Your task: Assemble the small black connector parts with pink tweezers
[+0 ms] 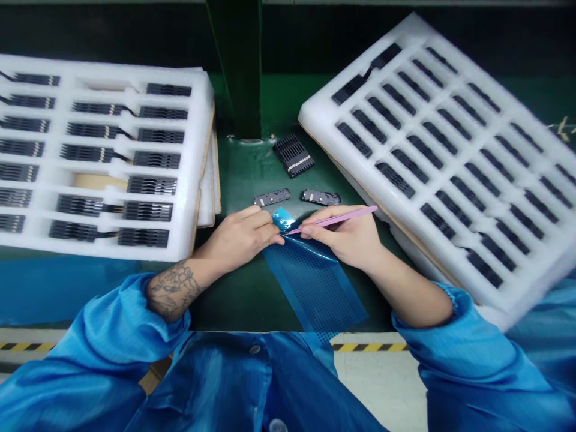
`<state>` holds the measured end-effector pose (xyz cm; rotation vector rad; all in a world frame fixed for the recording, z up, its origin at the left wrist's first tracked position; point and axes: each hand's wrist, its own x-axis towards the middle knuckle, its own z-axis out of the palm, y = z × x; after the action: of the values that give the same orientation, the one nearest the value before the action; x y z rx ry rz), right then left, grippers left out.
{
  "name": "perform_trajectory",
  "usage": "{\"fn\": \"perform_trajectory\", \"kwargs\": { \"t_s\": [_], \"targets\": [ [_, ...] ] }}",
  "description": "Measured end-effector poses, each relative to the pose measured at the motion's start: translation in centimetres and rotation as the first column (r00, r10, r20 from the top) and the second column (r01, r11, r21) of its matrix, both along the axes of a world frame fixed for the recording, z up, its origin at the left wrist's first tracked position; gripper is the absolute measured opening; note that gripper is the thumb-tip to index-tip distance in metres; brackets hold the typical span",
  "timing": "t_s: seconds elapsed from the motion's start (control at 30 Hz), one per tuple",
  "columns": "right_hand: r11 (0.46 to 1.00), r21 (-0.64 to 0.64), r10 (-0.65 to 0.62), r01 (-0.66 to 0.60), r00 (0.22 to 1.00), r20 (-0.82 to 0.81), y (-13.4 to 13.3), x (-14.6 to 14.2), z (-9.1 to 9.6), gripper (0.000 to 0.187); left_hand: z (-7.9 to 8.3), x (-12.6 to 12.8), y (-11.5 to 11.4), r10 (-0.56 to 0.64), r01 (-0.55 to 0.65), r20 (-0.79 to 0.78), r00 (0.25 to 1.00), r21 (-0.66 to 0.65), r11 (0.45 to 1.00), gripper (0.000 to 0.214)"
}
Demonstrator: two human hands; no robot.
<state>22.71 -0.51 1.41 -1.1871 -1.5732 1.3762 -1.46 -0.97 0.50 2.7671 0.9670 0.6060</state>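
Holds pink tweezers (348, 216) pen-fashion, clamped in right hand (353, 237), presumably for fine control; points tip between 8 and 9 o'clock, onto far edge of dotted blue film (324, 288). Pinches that edge, by all appearances, in left hand (243, 237), thumb to fingers, just beside tip, probably to steady a limp sheet. Lets film trail toward 5 o'clock, past near side of green table (238, 177). Shows shiny blue flap (284, 217) at 12 o'clock of pinch; cannot tell whether joined to film.

Has black module (272, 197) at 11 o'clock and second module (321, 197) at 1 o'clock, just beyond hands, apparently for short reach. Has black stack (293, 155) farther off at 12. Has foam tray (200, 114) at 10 and another foam tray (416, 29) at 2, both slotted, seemingly to hold black parts (157, 159) in separate groups.
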Motion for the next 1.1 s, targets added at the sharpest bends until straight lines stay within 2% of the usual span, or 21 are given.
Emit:
{"fn": "perform_trajectory", "kwargs": {
  "t_s": [0.1, 0.2, 0.33, 0.5, 0.57, 0.7, 0.87, 1.0, 1.1],
  "targets": [
    [0.999, -0.014, -0.046, 0.045, 0.996, -0.072, 0.0, -0.1, -0.1, 0.016, -0.1, -0.1, 0.0, -0.003, 0.003, 0.007, 1.0, 0.009, 1.0, 0.032],
    [0.987, -0.037, -0.159, 0.155, 0.976, -0.147, 0.2, -0.1, -0.4, 0.016, 0.0, -0.2, -0.2, -0.013, 0.013, -0.002, 1.0, 0.03, 0.999, 0.031],
    [0.953, 0.001, -0.303, 0.304, 0.947, -0.104, 0.9, 0.0, -0.8, 0.017, 0.5, 0.0, -0.3, -0.02, 0.021, -0.04, 0.999, 0.034, 0.999, 0.033],
    [0.938, 0.021, -0.343, 0.345, 0.937, -0.068, 1.4, 0.2, -1.2, 0.018, 0.6, 0.8, 0.3, 0.25, -0.249, -0.037, 0.968, 0.03, 0.968, 0.035],
    [0.936, 0.028, -0.348, 0.351, 0.934, -0.074, 1.5, 0.1, -1.2, 0.018, 0.3, 1.0, 0.7, 0.274, -0.274, -0.045, 0.961, 0.01, 0.962, 0.028],
    [0.935, 0.03, -0.35, 0.354, 0.932, -0.091, 1.4, 0.0, -1.1, 0.02, 0.0, 0.7, 1.1, 0.234, -0.234, 0.033, 0.972, 0.026, 0.972, 0.018],
    [0.922, -0.01, -0.384, 0.387, 0.912, -0.143, 1.5, 0.1, -0.9, 0.023, 0.7, 0.5, 0.4, 0.165, -0.183, 0.163, 0.973, 0.106, 0.977, 0.017],
    [0.922, -0.001, -0.384, 0.387, 0.914, -0.131, 1.4, 0.3, -0.6, 0.021, 0.6, 0.7, -0.1, 0.043, -0.047, 0.075, 0.996, 0.058, 0.997, 0.016],
    [0.949, 0.005, -0.313, 0.314, 0.948, -0.065, 1.2, 0.3, -0.5, 0.017, 0.2, 0.8, -0.2, 0.035, -0.036, 0.075, 0.997, 0.012, 0.999, 0.014]
  ]
}}
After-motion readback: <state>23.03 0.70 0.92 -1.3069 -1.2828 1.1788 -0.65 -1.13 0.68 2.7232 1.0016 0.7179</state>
